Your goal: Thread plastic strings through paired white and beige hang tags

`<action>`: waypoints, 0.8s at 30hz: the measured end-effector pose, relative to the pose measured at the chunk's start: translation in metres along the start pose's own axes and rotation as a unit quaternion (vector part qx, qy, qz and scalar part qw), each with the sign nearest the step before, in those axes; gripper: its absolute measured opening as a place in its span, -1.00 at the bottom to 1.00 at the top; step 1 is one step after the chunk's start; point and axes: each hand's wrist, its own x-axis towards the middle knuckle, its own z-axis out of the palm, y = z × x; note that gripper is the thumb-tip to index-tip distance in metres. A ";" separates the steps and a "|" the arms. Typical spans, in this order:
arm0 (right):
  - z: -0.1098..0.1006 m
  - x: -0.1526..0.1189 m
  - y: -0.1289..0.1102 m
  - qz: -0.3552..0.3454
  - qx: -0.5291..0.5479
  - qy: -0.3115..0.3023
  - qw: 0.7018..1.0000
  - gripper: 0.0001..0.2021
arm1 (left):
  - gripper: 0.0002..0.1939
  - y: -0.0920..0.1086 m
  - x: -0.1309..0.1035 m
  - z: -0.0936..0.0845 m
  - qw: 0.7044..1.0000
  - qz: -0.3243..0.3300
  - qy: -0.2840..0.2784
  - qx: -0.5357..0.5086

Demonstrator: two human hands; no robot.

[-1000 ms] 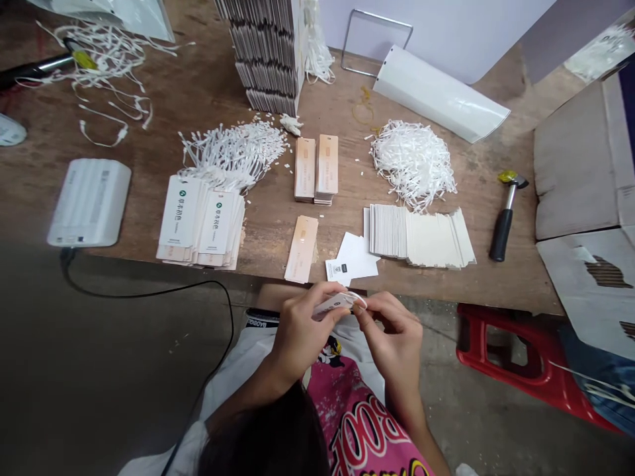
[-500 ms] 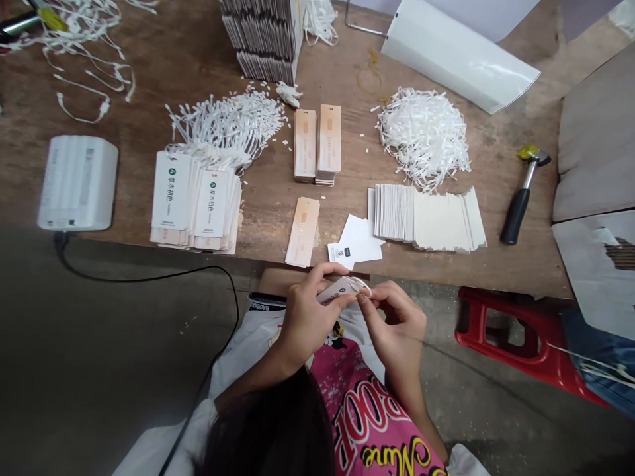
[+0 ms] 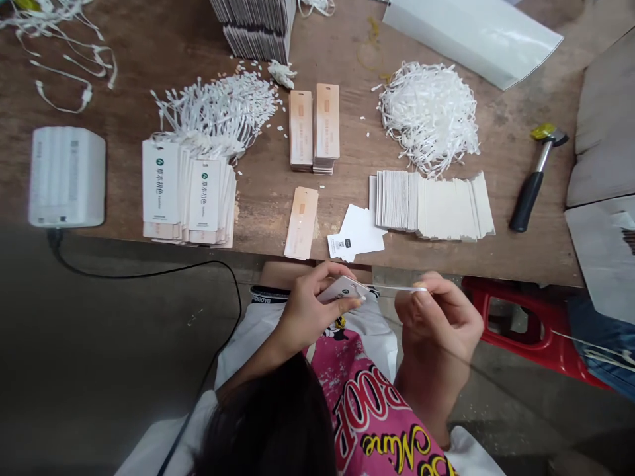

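My left hand [image 3: 310, 307] pinches a white hang tag [image 3: 342, 289] with a green logo, just off the table's front edge above my lap. From the tag's end a white string [image 3: 394, 287] runs straight out to the right. My right hand [image 3: 441, 317] is closed on the far end of that string, between thumb and forefinger. Closest on the table are a small pile of peach cards [image 3: 301, 223] and a few loose white cards [image 3: 361, 233].
Strung tags [image 3: 161, 182] lie left, under bunched strings [image 3: 223, 109]. Peach stacks [image 3: 327, 122] stand mid-table. A heap of white strings [image 3: 429, 119], a row of cards [image 3: 446, 205] and a hammer [image 3: 533, 178] are right. A white power bank [image 3: 68, 177] with a black cable sits far left.
My right hand has moved away to the right, drawing the string's small loop out into a taut line. My left hand has kept its hold on the tag. The view has shifted slightly.
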 end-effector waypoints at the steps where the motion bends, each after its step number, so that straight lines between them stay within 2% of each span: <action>1: -0.001 0.003 -0.003 0.023 0.016 -0.029 0.999 -0.92 | -0.71 0.000 -0.001 -0.001 1.000 -0.001 -0.008 0.005; 4: -0.004 0.015 -0.006 0.055 0.033 -0.069 0.996 -0.91 | -0.76 0.000 -0.002 -0.002 0.999 0.014 -0.035 0.022; 8: -0.003 0.034 0.003 0.004 -0.026 -0.055 0.998 -0.94 | -0.80 0.002 -0.005 -0.006 0.993 0.030 -0.085 0.079; 11: -0.001 0.044 0.007 -0.017 -0.061 -0.069 0.996 -0.95 | -0.81 0.005 -0.007 -0.009 0.986 0.041 -0.109 0.120; 16: 0.001 0.048 0.004 -0.018 -0.070 -0.088 0.994 -0.97 | -0.83 0.010 -0.010 -0.011 0.984 0.039 -0.148 0.091; 21: -0.005 0.051 -0.003 0.026 -0.071 -0.095 0.993 -0.96 | -0.79 0.008 -0.009 -0.012 0.986 0.046 -0.140 0.083; 24: -0.014 0.051 -0.006 0.087 -0.041 -0.135 0.986 -0.91 | -0.80 0.006 -0.008 -0.011 0.989 0.045 -0.107 0.089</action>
